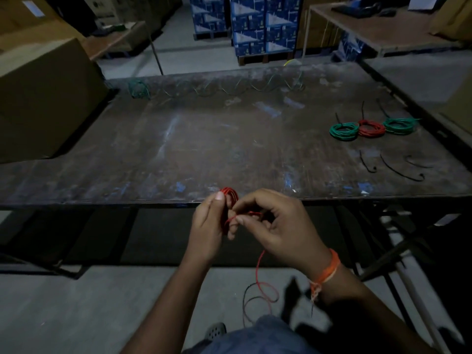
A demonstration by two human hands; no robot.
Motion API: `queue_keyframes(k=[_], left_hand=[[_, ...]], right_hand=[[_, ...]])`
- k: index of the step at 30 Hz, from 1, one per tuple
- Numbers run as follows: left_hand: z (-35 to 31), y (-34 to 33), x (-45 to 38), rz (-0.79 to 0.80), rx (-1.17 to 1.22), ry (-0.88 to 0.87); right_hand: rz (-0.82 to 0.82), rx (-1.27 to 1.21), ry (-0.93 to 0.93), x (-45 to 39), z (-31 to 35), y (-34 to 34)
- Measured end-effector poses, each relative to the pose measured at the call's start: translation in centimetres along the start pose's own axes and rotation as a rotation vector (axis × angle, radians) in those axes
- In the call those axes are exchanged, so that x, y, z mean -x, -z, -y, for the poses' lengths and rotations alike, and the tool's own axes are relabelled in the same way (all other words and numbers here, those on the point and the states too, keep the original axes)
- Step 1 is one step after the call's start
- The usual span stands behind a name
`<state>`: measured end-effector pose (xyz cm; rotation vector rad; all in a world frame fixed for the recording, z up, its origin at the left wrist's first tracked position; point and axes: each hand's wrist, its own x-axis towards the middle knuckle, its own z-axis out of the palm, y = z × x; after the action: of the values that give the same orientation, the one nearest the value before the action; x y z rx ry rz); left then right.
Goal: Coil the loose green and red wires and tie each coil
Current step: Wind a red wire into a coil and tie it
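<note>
My left hand (208, 226) grips a small coil of red wire (229, 194) just in front of the table's near edge. My right hand (275, 226) pinches the same red wire close beside the coil. The wire's loose tail (258, 274) hangs from my right hand and loops on the floor. Three tied coils lie at the table's right: a green coil (343, 132), a red coil (371, 128) and another green coil (399, 125). A loose green wire (204, 89) snakes along the table's far edge, bunched at its left end (139, 89).
Three black cable ties (398, 166) lie on the worn dark table (204, 149) near its right front. A large cardboard box (43, 98) stands at the left. Other tables, blue cartons (255, 26) and stacked boxes fill the background.
</note>
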<state>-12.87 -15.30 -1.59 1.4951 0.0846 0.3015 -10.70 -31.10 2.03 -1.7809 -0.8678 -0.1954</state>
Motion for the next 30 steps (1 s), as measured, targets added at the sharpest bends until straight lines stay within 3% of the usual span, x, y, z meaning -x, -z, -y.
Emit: queue_keyframes(k=[9, 14, 18, 23, 30], left_hand=[[-0.3, 0.4, -0.1, 0.035, 0.026, 0.052], [-1.1, 0.3, -0.3, 0.166, 0.07, 0.096], [-1.5, 0.4, -0.8, 0.24, 0.207, 0.14], [-1.2, 0.2, -1.6, 0.188, 0.449, 0.2], [-1.1, 0.1, -2.7, 0.238, 0.753, 0.365]], right_hand=[[-0.134, -0.025, -0.046, -1.9, -1.5, -0.3], [-0.132, -0.006, -0.03, -2.9, -2.8, -0.6], [-0.108, 0.064, -0.006, -3.2, -4.1, -0.8], [-0.015, 0.086, -0.084, -2.8, -5.4, -1.7], [-0.111, 0.158, -0.103, -2.8, -6.4, -2.4]])
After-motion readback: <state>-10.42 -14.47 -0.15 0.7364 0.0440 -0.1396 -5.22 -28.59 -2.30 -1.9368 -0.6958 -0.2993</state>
